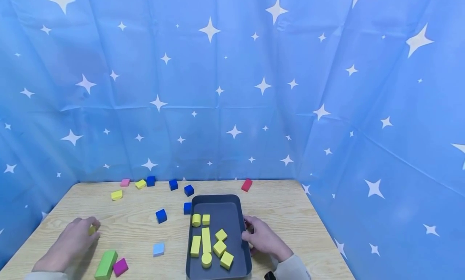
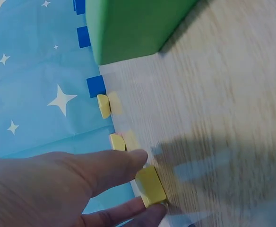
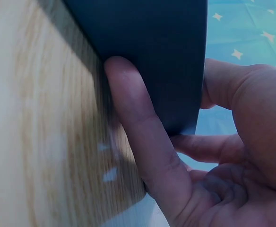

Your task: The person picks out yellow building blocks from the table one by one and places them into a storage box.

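On the left of the table, my left hand pinches a small yellow block between thumb and fingers; it is mostly hidden in the head view. My right hand grips the right wall of a dark grey tray, its thumb over the rim and its fingers along the outside. In the right wrist view, one finger lies low against the tray's outer wall. Inside the tray are several yellow blocks, among them a long block, a cylinder and a cube.
Near my left hand lie a green block and a magenta block. A light blue block sits left of the tray. Several dark blue blocks, yellow pieces, a pink block and a red block lie farther back.
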The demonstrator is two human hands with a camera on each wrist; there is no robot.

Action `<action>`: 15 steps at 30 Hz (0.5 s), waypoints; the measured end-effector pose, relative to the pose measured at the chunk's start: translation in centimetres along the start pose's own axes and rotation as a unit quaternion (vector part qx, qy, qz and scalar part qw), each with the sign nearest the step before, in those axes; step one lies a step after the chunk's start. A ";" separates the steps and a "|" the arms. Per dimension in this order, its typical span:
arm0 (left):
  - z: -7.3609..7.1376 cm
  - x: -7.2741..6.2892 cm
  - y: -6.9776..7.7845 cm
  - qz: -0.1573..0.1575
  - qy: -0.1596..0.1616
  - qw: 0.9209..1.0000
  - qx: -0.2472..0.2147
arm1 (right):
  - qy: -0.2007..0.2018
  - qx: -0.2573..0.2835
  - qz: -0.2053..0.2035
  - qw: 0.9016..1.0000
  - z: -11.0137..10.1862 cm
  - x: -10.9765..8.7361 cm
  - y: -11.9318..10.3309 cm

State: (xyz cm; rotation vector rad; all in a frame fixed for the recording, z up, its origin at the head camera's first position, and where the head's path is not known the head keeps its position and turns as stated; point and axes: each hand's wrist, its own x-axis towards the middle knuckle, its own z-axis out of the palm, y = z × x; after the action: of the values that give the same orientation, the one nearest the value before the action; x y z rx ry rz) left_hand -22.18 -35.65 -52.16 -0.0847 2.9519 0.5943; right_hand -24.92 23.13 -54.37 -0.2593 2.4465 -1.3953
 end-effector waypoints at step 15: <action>0.6 0.0 0.1 0.020 0.034 0.999 0.013 | -0.001 0.014 0.001 1.000 -0.2 -0.3 -0.7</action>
State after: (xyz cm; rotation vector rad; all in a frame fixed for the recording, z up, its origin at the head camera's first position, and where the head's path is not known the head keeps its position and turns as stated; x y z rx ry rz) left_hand -22.09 -35.32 -52.63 -0.0431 3.0329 0.5679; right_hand -24.70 23.07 -53.63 -0.2509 2.4217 -1.4271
